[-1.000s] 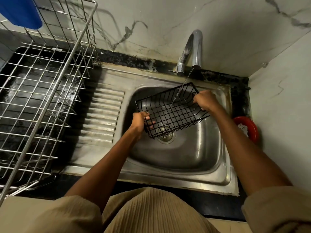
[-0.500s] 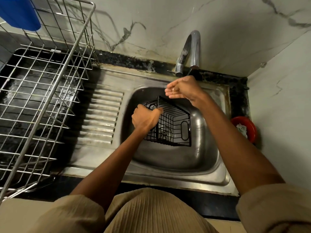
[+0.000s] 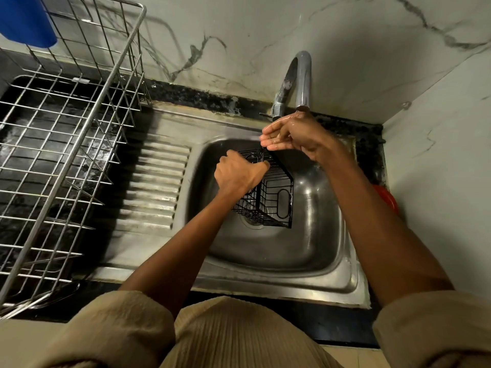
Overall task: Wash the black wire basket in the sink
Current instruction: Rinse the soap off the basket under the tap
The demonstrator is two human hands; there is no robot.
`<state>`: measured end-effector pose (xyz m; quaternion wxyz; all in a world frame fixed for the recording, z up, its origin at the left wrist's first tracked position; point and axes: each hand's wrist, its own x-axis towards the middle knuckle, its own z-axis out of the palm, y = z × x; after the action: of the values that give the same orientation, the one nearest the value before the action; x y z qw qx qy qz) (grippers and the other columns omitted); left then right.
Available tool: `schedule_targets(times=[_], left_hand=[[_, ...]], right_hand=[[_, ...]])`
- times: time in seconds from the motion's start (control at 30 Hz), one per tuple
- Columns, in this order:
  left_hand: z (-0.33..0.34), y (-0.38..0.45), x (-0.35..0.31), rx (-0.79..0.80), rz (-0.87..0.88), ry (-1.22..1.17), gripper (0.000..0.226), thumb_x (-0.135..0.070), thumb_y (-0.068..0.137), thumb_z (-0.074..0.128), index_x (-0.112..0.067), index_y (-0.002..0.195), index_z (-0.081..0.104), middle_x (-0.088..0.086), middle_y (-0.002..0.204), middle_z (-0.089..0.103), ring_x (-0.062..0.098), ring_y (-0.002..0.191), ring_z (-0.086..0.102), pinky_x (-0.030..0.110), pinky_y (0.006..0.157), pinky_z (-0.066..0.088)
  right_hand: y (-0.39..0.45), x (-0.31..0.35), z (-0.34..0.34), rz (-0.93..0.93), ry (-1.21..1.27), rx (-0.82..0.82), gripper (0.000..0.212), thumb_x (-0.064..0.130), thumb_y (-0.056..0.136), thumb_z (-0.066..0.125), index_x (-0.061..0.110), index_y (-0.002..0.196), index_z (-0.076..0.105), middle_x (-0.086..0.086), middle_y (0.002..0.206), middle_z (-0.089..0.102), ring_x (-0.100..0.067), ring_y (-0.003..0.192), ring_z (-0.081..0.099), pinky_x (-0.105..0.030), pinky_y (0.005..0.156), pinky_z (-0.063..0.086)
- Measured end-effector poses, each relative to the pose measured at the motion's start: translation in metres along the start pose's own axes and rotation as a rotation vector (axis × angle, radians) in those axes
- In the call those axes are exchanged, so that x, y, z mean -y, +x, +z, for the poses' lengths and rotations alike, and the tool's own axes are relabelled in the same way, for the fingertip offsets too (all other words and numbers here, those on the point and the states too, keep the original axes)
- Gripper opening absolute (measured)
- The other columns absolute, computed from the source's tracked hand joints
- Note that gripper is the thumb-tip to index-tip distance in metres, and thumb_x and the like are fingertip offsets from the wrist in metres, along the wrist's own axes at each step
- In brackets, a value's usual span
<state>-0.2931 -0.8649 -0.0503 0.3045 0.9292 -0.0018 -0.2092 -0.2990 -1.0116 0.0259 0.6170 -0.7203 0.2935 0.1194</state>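
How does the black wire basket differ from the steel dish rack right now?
The black wire basket is small, dark and tipped on its side in the sink, gripped by the left hand. The steel dish rack is much larger, shiny and sits untouched on the counter. Both are open wire grids.

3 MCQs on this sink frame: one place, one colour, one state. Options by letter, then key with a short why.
1. Where is the silver dish rack?
A. left of the sink basin
B. inside the basin
C. right of the tap

2. What colour is the container at the top left?
A. red
B. blue
C. green

3. What is the right hand doing?
A. gripping the basket
B. turning the tap lever
C. cupped open under the spout

Key: A, the rack stands on the counter left of the basin; B, it is plainly blue; C, only the left hand grips the black wire basket.
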Motion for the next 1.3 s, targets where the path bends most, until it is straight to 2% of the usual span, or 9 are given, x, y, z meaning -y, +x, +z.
schedule_targets(times=[0.3,0.4,0.5,0.67,0.73,0.9,1.0,1.13,1.3], left_hand=[[-0.003,0.001,0.007,0.033,0.038,0.037,0.087,-0.07,0.065,0.066,-0.006,0.123,0.056,0.012,0.114,0.066,0.031,0.104,0.063,0.038,0.084,0.052],[-0.005,0.003,0.009,0.081,0.05,0.042,0.074,-0.073,0.059,0.063,-0.011,0.099,0.065,0.003,0.085,0.069,0.024,0.081,0.067,0.033,0.07,0.056],[-0.008,0.008,0.012,0.143,0.06,0.006,0.055,-0.067,0.067,0.069,-0.014,0.083,0.065,-0.002,0.07,0.061,0.015,0.067,0.059,0.024,0.053,0.039],[-0.012,0.013,0.008,0.262,0.108,-0.066,0.052,-0.059,0.067,0.072,-0.017,0.098,0.067,0.002,0.084,0.066,0.016,0.075,0.059,0.027,0.061,0.043],[-0.015,0.015,0.003,0.328,0.124,-0.07,0.058,-0.062,0.063,0.069,-0.017,0.099,0.068,0.004,0.09,0.069,0.021,0.085,0.063,0.029,0.069,0.047],[-0.017,0.015,-0.006,0.425,0.18,-0.039,0.085,-0.074,0.056,0.062,-0.023,0.124,0.062,0.007,0.121,0.062,0.024,0.108,0.06,0.034,0.092,0.05],[-0.027,0.014,-0.007,0.4,0.257,-0.029,0.109,-0.081,0.054,0.064,-0.02,0.144,0.049,0.009,0.139,0.05,0.027,0.125,0.051,0.042,0.106,0.044],[-0.038,0.019,0.013,0.446,0.23,-0.256,0.095,-0.057,0.07,0.081,-0.016,0.147,0.043,0.006,0.143,0.054,0.025,0.128,0.052,0.044,0.111,0.042],[-0.028,0.005,0.047,0.595,0.086,-0.475,0.096,-0.043,0.076,0.081,-0.015,0.153,0.029,0.005,0.144,0.045,0.022,0.124,0.045,0.042,0.109,0.037]], right_hand=[[0.002,-0.003,-0.002,-0.035,-0.048,-0.07,0.035,-0.019,0.084,0.04,-0.007,0.101,0.069,-0.022,0.097,0.074,-0.028,0.092,0.075,-0.04,0.087,0.06],[0.004,-0.005,-0.005,-0.099,-0.206,-0.06,0.035,-0.02,0.083,0.05,-0.001,0.103,0.071,-0.015,0.101,0.075,-0.021,0.094,0.074,-0.033,0.086,0.06],[0.007,-0.014,-0.004,-0.171,-0.483,0.022,0.041,-0.018,0.08,0.062,0.006,0.112,0.071,-0.008,0.112,0.073,-0.014,0.101,0.07,-0.027,0.089,0.057],[0.014,-0.039,0.009,-0.293,-0.774,0.021,0.042,-0.007,0.077,0.069,0.017,0.111,0.074,-0.003,0.112,0.073,-0.014,0.104,0.066,-0.036,0.095,0.055],[0.011,-0.042,0.012,-0.358,-0.794,-0.056,0.043,-0.01,0.076,0.06,0.017,0.105,0.077,-0.005,0.104,0.074,-0.015,0.093,0.068,-0.038,0.085,0.058],[0.005,-0.046,0.009,-0.33,-0.732,-0.161,0.037,-0.013,0.082,0.048,0.011,0.095,0.073,-0.014,0.094,0.067,-0.022,0.062,0.07,-0.038,0.047,0.059],[0.01,-0.052,0.003,-0.28,-0.639,-0.225,0.036,-0.014,0.084,0.044,0.007,0.093,0.072,-0.017,0.093,0.066,-0.028,0.07,0.07,-0.039,0.047,0.059],[0.025,-0.062,-0.013,-0.062,-0.414,-0.317,0.025,-0.013,0.088,0.047,0.001,0.085,0.067,-0.021,0.088,0.065,-0.035,0.077,0.073,-0.047,0.056,0.061],[0.034,-0.069,-0.026,0.158,-0.064,-0.317,0.019,-0.009,0.097,0.035,-0.004,0.098,0.054,-0.033,0.092,0.052,-0.036,0.073,0.066,-0.053,0.056,0.06]])
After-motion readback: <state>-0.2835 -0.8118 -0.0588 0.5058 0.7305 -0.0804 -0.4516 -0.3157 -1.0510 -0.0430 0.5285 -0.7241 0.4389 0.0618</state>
